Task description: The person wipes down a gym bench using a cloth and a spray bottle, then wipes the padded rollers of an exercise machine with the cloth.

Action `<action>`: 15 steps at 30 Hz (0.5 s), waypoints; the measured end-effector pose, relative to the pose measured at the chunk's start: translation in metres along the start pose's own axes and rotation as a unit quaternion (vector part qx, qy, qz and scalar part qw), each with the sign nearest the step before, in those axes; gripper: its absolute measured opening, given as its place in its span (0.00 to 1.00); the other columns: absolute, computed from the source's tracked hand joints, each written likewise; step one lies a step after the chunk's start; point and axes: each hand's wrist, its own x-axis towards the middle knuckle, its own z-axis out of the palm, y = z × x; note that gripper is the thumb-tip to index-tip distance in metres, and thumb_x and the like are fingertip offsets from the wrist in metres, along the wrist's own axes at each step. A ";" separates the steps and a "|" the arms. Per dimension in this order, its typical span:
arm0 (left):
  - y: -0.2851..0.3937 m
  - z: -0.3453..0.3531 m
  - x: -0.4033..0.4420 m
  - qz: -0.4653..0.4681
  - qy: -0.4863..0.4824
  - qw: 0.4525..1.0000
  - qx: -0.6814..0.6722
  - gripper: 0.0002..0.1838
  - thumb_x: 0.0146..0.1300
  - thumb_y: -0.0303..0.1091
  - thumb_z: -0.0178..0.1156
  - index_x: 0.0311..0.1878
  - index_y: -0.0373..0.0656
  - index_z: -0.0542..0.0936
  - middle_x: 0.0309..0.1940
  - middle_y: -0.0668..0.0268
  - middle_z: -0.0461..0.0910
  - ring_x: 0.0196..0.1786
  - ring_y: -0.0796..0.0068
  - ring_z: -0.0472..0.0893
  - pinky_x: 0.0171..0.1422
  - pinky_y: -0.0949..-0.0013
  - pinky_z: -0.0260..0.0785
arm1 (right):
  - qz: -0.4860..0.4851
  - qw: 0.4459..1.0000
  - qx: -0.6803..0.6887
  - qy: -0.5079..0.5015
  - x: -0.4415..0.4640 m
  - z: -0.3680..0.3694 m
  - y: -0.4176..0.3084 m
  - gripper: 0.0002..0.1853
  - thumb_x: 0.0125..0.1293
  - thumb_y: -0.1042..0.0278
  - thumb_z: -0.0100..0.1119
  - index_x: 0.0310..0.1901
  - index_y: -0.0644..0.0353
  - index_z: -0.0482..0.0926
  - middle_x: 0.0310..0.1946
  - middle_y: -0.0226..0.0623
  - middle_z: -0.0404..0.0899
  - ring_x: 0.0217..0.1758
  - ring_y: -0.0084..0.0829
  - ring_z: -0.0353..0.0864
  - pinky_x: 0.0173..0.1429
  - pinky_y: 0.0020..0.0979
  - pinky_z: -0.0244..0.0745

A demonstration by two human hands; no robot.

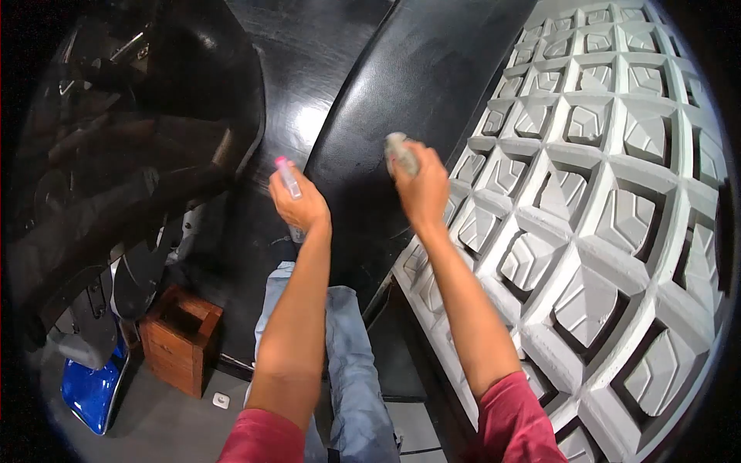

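My left hand (299, 202) is closed around a clear plastic spray bottle (290, 182) with a pink tip. Part of the bottle's see-through body shows below my palm. In my right hand (424, 185) is a pale greyish-beige bunched cloth (401, 157), slightly blurred and gripped between thumb and fingers. Both hands are over a long black padded seat (401, 85) with a leathery, shiny surface. The right hand is above its right half, the left hand near its left edge. I cannot tell whether the cloth touches the seat.
White openwork wall blocks (571, 193) rise close along the right side. A dark, glossy motorbike (139, 154) stands on the left. Below it are a wooden box (174, 339), a blue glossy part (93, 390) and a small white square item (221, 400) on the grey floor.
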 end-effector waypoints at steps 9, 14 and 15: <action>0.005 0.021 0.002 -0.133 0.093 0.982 0.092 0.16 0.67 0.51 0.62 0.43 0.48 0.83 0.40 0.60 0.85 0.43 0.47 0.84 0.47 0.47 0.72 | -0.035 0.993 -0.024 -0.112 0.018 -0.005 -0.003 0.14 0.59 0.61 0.68 0.48 0.46 0.85 0.39 0.37 0.80 0.46 0.45 0.83 0.50 0.45 0.79; 0.008 0.019 0.003 -0.152 0.083 0.981 0.089 0.15 0.66 0.51 0.62 0.41 0.49 0.83 0.40 0.62 0.85 0.43 0.47 0.84 0.47 0.48 0.73 | -0.019 0.998 -0.012 -0.064 0.030 0.003 -0.017 0.14 0.60 0.62 0.69 0.48 0.47 0.84 0.36 0.39 0.79 0.44 0.48 0.82 0.48 0.47 0.78; 0.010 0.019 0.002 -0.153 0.081 0.981 0.088 0.15 0.66 0.51 0.62 0.41 0.49 0.83 0.40 0.63 0.85 0.43 0.47 0.84 0.47 0.48 0.73 | -0.046 0.995 -0.009 -0.090 0.016 0.008 -0.019 0.15 0.58 0.62 0.69 0.49 0.46 0.84 0.37 0.37 0.79 0.45 0.45 0.82 0.48 0.47 0.79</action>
